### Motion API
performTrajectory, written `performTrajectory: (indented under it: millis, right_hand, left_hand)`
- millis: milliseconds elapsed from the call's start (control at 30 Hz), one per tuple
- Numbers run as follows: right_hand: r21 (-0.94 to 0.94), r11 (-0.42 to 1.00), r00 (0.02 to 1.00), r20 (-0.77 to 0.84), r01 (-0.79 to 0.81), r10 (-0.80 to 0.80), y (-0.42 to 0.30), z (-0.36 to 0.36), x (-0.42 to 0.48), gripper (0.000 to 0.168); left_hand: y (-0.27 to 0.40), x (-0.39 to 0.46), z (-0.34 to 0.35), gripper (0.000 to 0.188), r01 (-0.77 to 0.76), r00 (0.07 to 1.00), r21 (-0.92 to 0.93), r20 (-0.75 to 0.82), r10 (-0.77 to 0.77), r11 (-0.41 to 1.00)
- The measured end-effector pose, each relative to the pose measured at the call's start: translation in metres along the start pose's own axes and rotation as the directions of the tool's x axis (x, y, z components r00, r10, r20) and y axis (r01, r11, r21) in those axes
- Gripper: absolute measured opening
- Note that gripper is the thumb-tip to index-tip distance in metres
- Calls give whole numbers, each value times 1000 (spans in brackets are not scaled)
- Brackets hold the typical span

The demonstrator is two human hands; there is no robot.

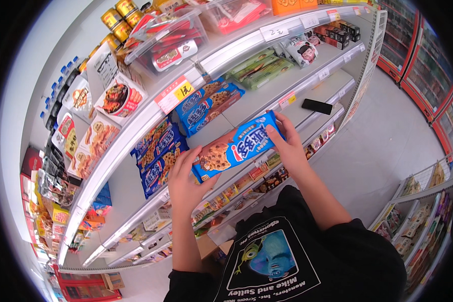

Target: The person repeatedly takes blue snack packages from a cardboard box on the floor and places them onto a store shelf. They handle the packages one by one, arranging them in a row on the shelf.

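A blue packet of chocolate-chip cookies (232,148) is held level in front of the shelves, one end in each hand. My left hand (188,175) grips its left end, thumb below and fingers behind and above. At the right end my right hand (283,139) has its thumb on the packet's front. Just beyond, blue cookie packets (207,102) lie side by side on a shelf. Darker blue cookie packets (159,158) are stacked to the left, close to my left hand.
Green packets (262,68) lie farther right on the shelf. A black phone (316,106) rests on a lower shelf near my right hand. Above, the shelf edge carries price tags (175,93) and a clear plastic bin (170,41). Red-framed glass coolers (419,68) stand across the aisle.
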State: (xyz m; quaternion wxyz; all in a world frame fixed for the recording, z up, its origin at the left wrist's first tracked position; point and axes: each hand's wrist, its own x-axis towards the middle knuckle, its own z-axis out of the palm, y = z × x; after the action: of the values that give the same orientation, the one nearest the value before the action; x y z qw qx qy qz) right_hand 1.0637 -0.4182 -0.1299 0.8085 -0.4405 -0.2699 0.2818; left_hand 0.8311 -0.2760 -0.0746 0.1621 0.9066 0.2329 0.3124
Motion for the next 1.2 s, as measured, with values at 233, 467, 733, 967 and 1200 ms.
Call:
performTrajectory:
  millis: [233, 467, 733, 967, 1200]
  right_hand:
    - [-44, 979, 978, 60, 200, -198, 18, -3, 20, 55]
    - [157, 988, 994, -106, 13, 4, -17, 0, 40, 60]
    - [175, 981, 967, -252, 82, -36, -36, -16, 5, 56]
    - [181, 979, 946, -323, 98, -35, -40, -56, -35, 61]
    - [247, 966, 944, -330, 79, 7, -26, -40, -33, 60]
  left_hand:
    - [-7, 26, 5, 74, 1, 1000, -59, -11, -1, 998]
    - [-36, 99, 1, 61, 3, 955, -502, 258, 147, 865]
    - [-113, 227, 74, 78, 111, 953, 309, 238, -190, 945]
    - [-145, 233, 115, 86, 120, 920, 403, 298, -254, 907]
    - [-131, 203, 117, 83, 72, 944, 411, 266, -195, 909]
